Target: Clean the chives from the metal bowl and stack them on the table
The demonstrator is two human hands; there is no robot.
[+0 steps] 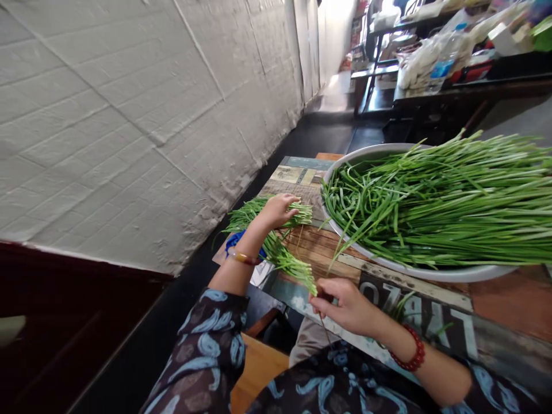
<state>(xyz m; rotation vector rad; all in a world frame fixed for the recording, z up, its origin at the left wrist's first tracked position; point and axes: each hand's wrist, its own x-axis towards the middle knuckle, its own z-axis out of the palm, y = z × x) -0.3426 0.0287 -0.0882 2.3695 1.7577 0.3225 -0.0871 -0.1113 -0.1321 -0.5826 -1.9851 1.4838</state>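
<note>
Beside the wall end of the wood-patterned table, my left hand is closed around a bundle of green stalks, with the thumb across it. A second bundle of green stalks lies nearer to me, its pale cut ends toward my right hand. My right hand is closed in a pinch at those ends, on thin brown strands that hang down. To the right stands a large pale basin heaped with long green stalks.
A white textured wall runs along the left. Something blue lies under my left forearm. At the back right, a dark table holds a water bottle and plastic bags. Loose green pieces lie near my right wrist.
</note>
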